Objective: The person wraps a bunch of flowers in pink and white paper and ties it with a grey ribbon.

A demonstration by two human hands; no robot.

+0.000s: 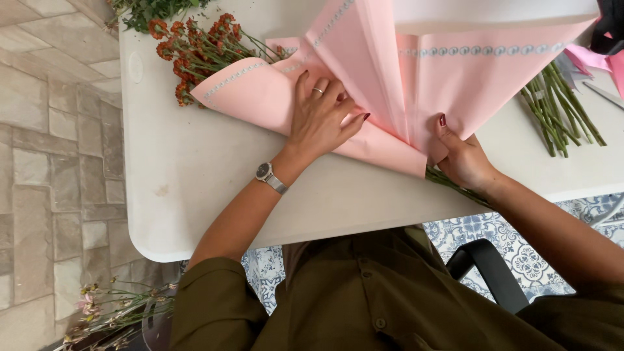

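A large sheet of pink wrapping paper (416, 71) with a patterned border lies folded over a bunch of flowers on the white table (188, 175). Orange flower heads (195, 45) stick out from the paper at the left. Green stems (455, 185) poke out below its gathered lower corner. My left hand (322, 114), with a ring and a wristwatch, presses flat on the left fold of the paper. My right hand (463, 156) pinches the gathered paper at the bottom, thumb on top.
Loose cut green stems (562, 107) lie on the table at the right, beside more pink paper (595, 58). Greenery (149, 10) sits at the table's top left. A black chair arm (491, 270) shows below, and flowers (110, 309) rest near the stone floor.
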